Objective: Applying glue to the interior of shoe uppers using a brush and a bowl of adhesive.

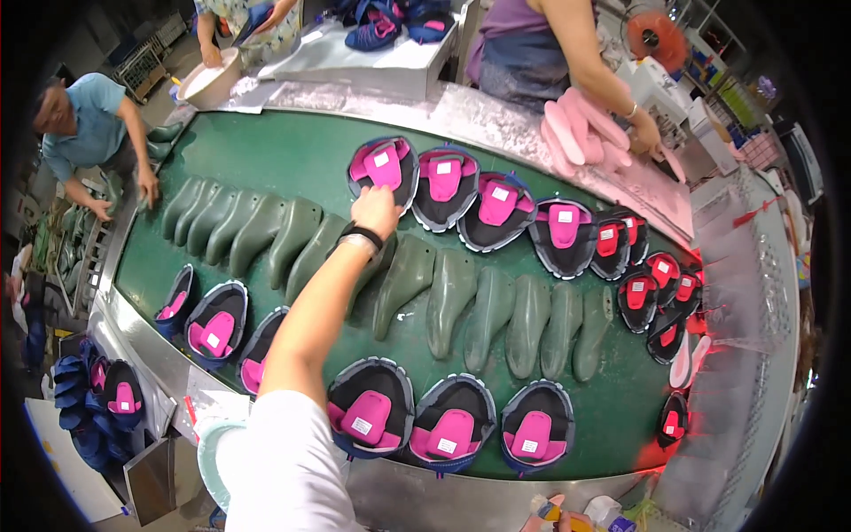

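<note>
Your L hand (377, 213) is at full stretch over the counter, fingers bunched at the near edge of a blue/black/pink shoe upper (383, 165). They overlap that edge; can't tell if they've closed on it or just rest there. No wide gap shows btwn them.

Key relation: that upper lies just past your fingertips, at the L end of the far row. Its long axis runs approx. near-to-far, roughly along your reach, not across it. L is clearly the nearer hand; at the lower edge a cut-off hand (536, 523) shows w/ sth yellow, can't tell if it's your R.

Next upper (446, 189) sits just R of yours, v. close. Below your wrist, green shoe lasts (450, 303) run L to R in a long line, your forearm crossing over a few. Nearer you, another row of uppers (448, 430) lies along the near edge of the green counter (257, 146).

Farther out, past the far edge to the R: a co-worker's hand (647, 135) beside a pile of pink insoles (581, 133).
</note>
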Tool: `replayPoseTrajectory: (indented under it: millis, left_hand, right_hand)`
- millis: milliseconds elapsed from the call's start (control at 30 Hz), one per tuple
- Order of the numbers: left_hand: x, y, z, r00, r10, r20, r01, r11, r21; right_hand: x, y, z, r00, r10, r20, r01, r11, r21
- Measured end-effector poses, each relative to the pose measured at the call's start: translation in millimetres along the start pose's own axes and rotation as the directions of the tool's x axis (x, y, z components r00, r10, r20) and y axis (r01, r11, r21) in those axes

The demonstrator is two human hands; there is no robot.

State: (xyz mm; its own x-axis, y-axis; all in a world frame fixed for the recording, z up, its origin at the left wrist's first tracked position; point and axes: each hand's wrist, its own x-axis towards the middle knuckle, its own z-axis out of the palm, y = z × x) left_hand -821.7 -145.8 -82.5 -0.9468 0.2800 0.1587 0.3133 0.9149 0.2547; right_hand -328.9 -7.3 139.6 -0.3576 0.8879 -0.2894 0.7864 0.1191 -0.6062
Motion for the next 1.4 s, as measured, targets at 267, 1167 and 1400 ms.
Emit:
replayPoseTrajectory:
  millis: [267, 1167, 1400]
  left_hand:
    - [-240.6, -23.6, -259.7, 0.993, 0.091, 0.079, -0.058, 0.935, -0.349]
    - [-609.5, -715.8, -327.0, 0.525, -0.834, 0.169, 0.803, 0.551, 0.227]
    - [-567.2, -685.0, -288.4, 0.434, -0.841, 0.323, 0.826, 0.515, 0.230]
  right_hand:
    - [-63.0, 83.6, -52.5, 0.978, -0.200, -0.052, 0.207, 0.949, 0.238]
    - [-330.2, 38.1, 148.7, 0.719, -0.672, 0.179, 0.665, 0.739, 0.107]
    - [-428.2, -81.6, 255.1, 0.651, -0.698, 0.299, 0.739, 0.672, -0.041]
